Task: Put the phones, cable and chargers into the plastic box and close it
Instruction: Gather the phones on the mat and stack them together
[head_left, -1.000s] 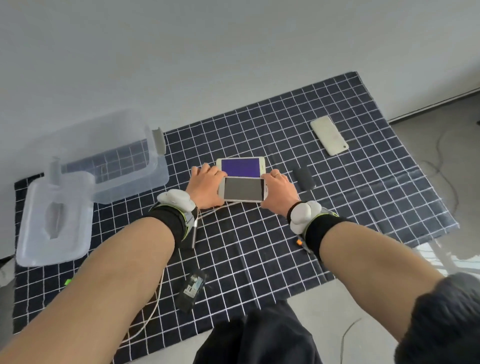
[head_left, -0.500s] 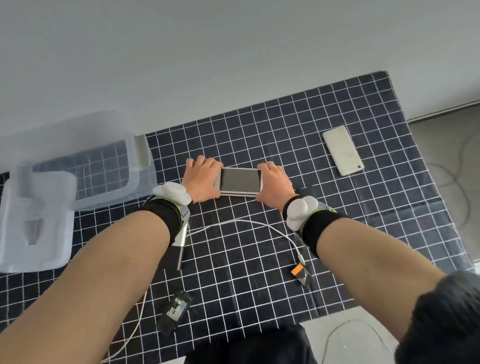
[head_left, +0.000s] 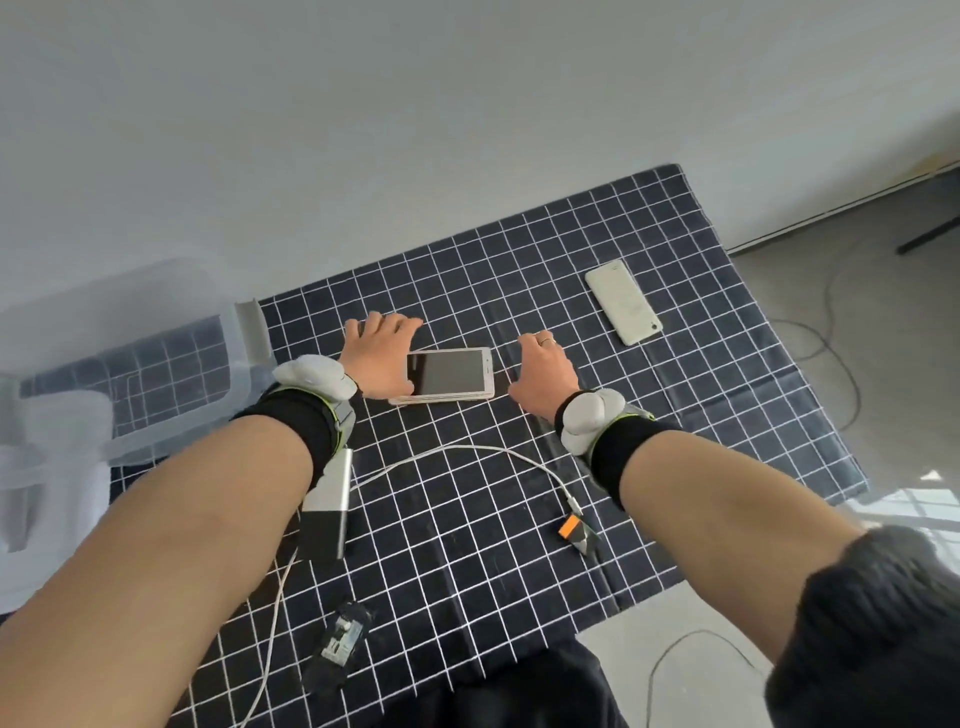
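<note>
Left hand (head_left: 378, 358): I see it at the stacked phones' (head_left: 448, 373) left end, thumb on the screen edge, fingers curled behind.
Right hand (head_left: 544, 370): just right of the stack, apart from it, fingers loosely bent, holding nothing.
White phone (head_left: 622, 301): face down, well right of the stack.
Cable (head_left: 467, 451): looped nearer me (white).
Plastic box (head_left: 124, 364): open, left of the stack on the worktop (head_left: 701, 395).

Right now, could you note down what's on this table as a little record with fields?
surface: checked tablecloth
stacked phones: centre, screen up
left hand: holding the stack's left end
right hand: just right of the stack, apart from it
white phone: far right, alone
white cable: loose, near side
plastic box: left, open
</note>
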